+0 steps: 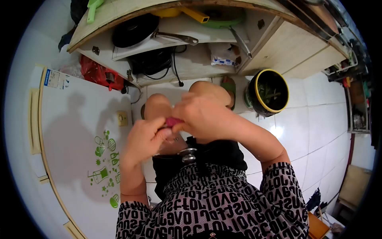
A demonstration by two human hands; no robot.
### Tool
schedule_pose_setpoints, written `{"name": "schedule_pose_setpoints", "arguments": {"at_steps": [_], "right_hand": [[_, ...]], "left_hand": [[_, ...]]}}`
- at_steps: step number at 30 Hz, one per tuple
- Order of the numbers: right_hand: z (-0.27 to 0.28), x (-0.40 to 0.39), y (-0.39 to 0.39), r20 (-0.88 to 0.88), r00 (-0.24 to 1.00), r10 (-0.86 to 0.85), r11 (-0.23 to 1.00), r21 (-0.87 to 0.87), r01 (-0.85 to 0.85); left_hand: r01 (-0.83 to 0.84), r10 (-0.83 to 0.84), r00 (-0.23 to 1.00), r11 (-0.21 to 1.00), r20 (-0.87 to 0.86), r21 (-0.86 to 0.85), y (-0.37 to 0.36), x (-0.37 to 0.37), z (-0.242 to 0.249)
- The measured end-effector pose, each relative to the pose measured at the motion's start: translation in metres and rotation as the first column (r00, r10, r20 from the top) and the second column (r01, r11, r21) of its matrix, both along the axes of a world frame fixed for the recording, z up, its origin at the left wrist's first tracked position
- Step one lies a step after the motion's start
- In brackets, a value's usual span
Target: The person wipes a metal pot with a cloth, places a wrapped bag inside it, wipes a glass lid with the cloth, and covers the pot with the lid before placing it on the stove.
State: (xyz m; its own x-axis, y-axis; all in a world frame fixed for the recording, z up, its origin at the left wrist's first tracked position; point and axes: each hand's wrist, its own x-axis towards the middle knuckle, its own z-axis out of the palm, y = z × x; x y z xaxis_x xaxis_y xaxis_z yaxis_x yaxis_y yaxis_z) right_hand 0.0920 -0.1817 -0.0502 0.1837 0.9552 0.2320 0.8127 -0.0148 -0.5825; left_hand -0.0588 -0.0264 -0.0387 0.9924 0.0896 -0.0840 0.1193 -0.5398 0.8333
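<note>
My left hand (145,139) and my right hand (199,115) meet over my knees, fingers closed. Between their fingertips shows a small, bright pink piece (173,122), soft-looking; its kind I cannot make out. Both hands pinch at it, and the right hand is blurred by motion. Just below the left hand, over my lap, is a shiny round metal knob (188,155), like that of a pot lid. What it is fixed to is hard to see.
Ahead, an open cabinet holds a black frying pan (135,31) and a dark corded appliance (153,61). A black bin with a yellow rim (287,89) holds green scraps at right. A white fridge (79,131) with green stickers stands at left, red plastic bag (99,73) beyond.
</note>
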Motion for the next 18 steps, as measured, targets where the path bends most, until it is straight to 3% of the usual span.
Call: {"name": "schedule_pose_setpoints", "arguments": {"at_steps": [3, 5, 7, 9, 12, 15, 18], "right_hand": [[-0.02, 0.014, 0.0, -0.075, 0.996, 0.049, 0.998, -0.038, -0.052], [-0.042, 0.022, -0.016, -0.536, 0.823, -0.186, 0.974, -0.208, 0.085], [-0.093, 0.023, -0.054, -0.58, 0.78, -0.233, 0.972, -0.131, 0.193], [-0.127, 0.003, -0.09, -0.778, 0.544, -0.315, 0.947, -0.217, 0.238], [-0.141, -0.018, -0.112, -0.833, 0.441, -0.335, 0.931, -0.222, 0.289], [-0.121, 0.009, -0.1, -0.806, 0.463, -0.369, 0.929, -0.307, 0.206], [-0.083, 0.031, -0.064, -0.724, 0.619, -0.304, 0.953, -0.234, 0.195]], "left_hand": [[-0.043, 0.045, 0.999, 0.996, -0.017, 0.076, 0.01, 0.002, -0.024], [-0.207, 0.203, 0.978, 0.971, -0.048, -0.117, 0.016, 0.002, -0.046], [-0.242, 0.238, 0.97, 0.956, -0.044, -0.166, 0.025, -0.006, -0.062], [-0.281, 0.273, 0.96, 0.935, -0.068, -0.218, 0.03, -0.013, -0.07], [-0.306, 0.308, 0.951, 0.919, -0.033, -0.25, 0.038, -0.012, -0.078], [-0.3, 0.277, 0.954, 0.911, -0.118, -0.283, 0.039, -0.002, -0.08], [-0.238, 0.208, 0.969, 0.927, -0.131, -0.29, 0.029, 0.01, -0.062]]}}
